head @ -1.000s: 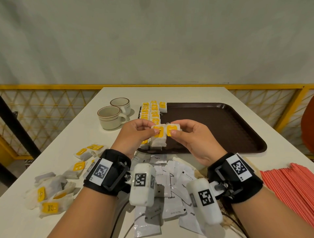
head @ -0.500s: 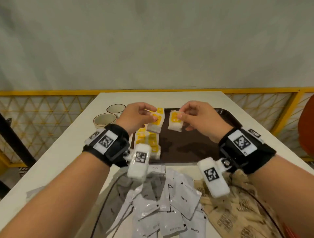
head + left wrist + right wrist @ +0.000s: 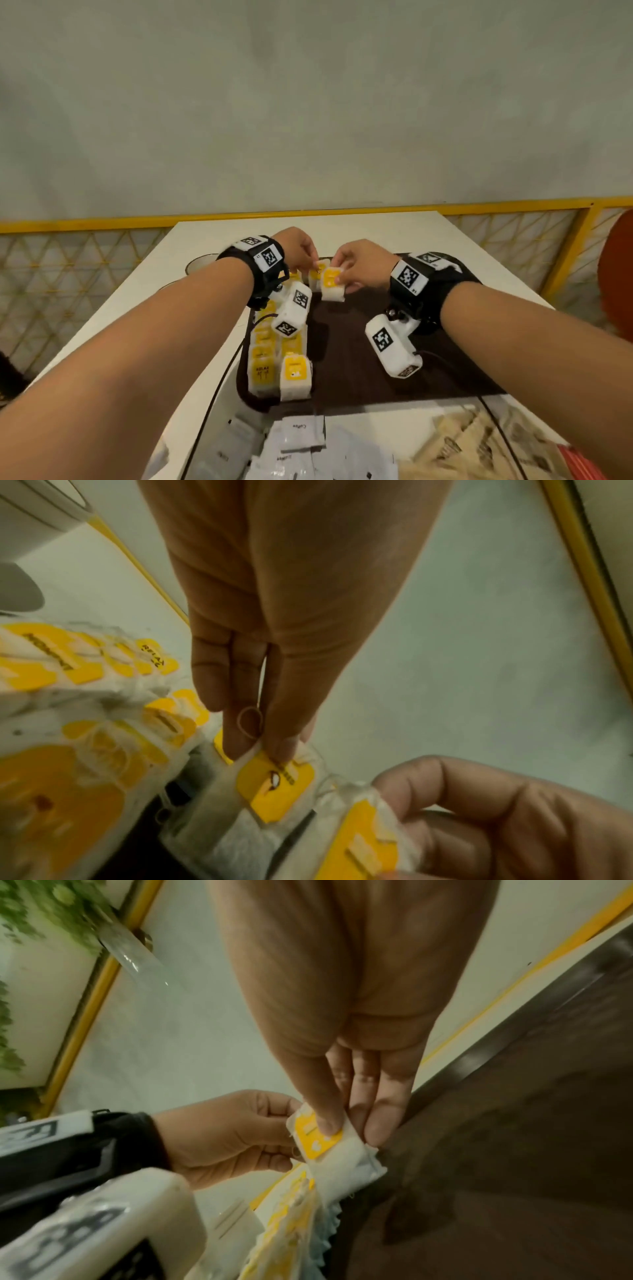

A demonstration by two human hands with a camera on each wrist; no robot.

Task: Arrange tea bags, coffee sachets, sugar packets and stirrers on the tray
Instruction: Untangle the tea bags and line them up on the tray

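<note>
Both hands hold a tea bag each above the far left part of the tray (image 3: 428, 370). Left hand (image 3: 297, 249) pinches one tea bag (image 3: 317, 272) by its top edge; right hand (image 3: 361, 265) pinches the other tea bag (image 3: 331, 281) by its yellow tag. The two bags hang upright, touching side by side, at the far end of two rows of tea bags (image 3: 279, 359) running toward the person along the tray's left edge. Neither hand is nearer. Coffee sachets (image 3: 301, 431) lie on the bench (image 3: 376, 229) before the tray; two cups (image 3: 197, 267) stand left.
</note>
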